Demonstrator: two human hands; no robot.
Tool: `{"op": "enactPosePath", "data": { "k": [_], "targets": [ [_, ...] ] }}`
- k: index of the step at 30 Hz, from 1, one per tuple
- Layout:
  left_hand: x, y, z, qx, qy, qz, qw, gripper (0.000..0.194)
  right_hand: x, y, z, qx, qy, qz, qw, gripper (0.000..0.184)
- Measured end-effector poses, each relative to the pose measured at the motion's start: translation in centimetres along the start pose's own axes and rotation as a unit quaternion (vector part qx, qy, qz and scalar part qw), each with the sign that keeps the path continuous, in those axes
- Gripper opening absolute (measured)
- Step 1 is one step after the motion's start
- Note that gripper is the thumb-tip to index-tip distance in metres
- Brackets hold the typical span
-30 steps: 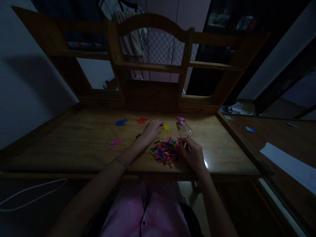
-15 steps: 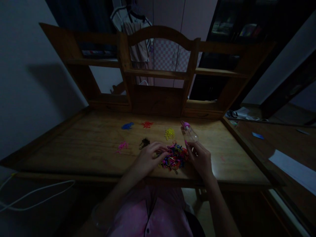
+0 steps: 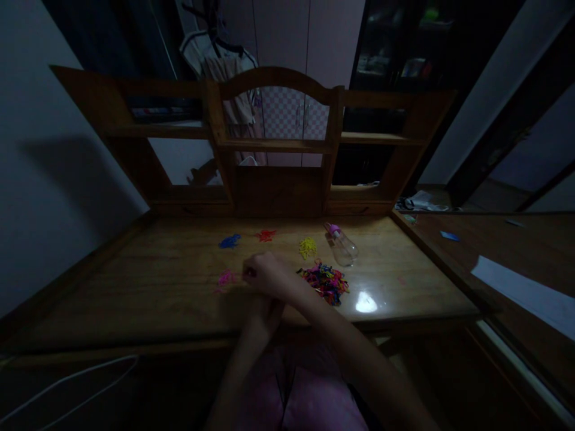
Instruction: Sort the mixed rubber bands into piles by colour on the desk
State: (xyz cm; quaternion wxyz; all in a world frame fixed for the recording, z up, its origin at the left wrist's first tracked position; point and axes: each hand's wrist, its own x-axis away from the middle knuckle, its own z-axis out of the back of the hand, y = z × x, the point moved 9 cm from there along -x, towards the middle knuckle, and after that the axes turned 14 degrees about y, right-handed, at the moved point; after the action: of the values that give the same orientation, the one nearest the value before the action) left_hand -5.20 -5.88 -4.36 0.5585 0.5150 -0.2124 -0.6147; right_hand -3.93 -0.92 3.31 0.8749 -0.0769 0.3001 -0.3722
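Observation:
My right hand (image 3: pixel 266 273) reaches across to the left, its fingers curled together at a small dark spot beside the pink pile of small bands (image 3: pixel 224 278). What it pinches is too dim to name. My left hand (image 3: pixel 265 312) lies under the right forearm near the desk's front edge, with its fingers hidden. A mixed heap of coloured bands (image 3: pixel 326 282) sits to the right of both hands. Farther back lie separate blue (image 3: pixel 230 241), red (image 3: pixel 266 235) and yellow (image 3: pixel 308 246) piles.
A clear bottle with a pink cap (image 3: pixel 341 246) lies behind the mixed heap. The wooden desk (image 3: pixel 157 281) has a shelved hutch (image 3: pixel 278 179) at the back. A white cable (image 3: pixel 67 383) hangs at lower left. Papers (image 3: pixel 516 287) lie on the surface to the right.
My right hand left the mixed heap and crossed left to the spot by the pink pile. My left hand drew back toward the desk edge, under the right forearm. The view shifted.

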Motion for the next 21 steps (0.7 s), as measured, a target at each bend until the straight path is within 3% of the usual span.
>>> {"op": "enactPosePath", "data": {
  "k": [3, 5, 7, 9, 13, 15, 18, 21],
  "targets": [
    [0.2, -0.3, 0.5, 0.000, 0.039, -0.006, 0.999, 0.030, -1.8, -1.9, -3.8, 0.030, -0.063, 0.039, 0.997, 0.024],
    [0.3, -0.1, 0.6, 0.008, 0.047, -0.004, 0.999, 0.029, -2.3, -2.0, -4.2, 0.036, -0.062, 0.036, 0.997, 0.030],
    [0.2, 0.5, 0.4, 0.014, 0.032, -0.005, 0.999, 0.024, -2.1, -1.4, -2.4, 0.029, -0.022, 0.020, 0.999, 0.028],
    [0.0, 1.1, 0.1, 0.011, 0.005, -0.009, 1.000, 0.022, -1.3, 0.1, 0.9, 0.012, 0.039, -0.006, 0.999, 0.026],
    [-0.4, 2.0, 0.2, -0.002, 0.007, -0.021, 1.000, 0.019, 2.3, 5.2, 8.3, -0.006, 0.148, -0.063, 0.987, 0.016],
    [-0.5, 2.3, 0.4, 0.002, 0.025, -0.026, 0.999, 0.019, 4.4, 8.3, 10.8, 0.018, 0.176, -0.083, 0.981, 0.013],
    [-0.4, 2.3, 0.4, 0.004, 0.025, -0.025, 0.999, 0.020, 6.4, 11.7, 11.8, 0.047, 0.157, -0.081, 0.983, 0.011],
    [-0.3, 2.3, 0.3, 0.007, 0.021, -0.029, 0.999, 0.020, 7.0, 12.6, 10.7, 0.045, 0.104, -0.051, 0.992, 0.021]
  ]
}}
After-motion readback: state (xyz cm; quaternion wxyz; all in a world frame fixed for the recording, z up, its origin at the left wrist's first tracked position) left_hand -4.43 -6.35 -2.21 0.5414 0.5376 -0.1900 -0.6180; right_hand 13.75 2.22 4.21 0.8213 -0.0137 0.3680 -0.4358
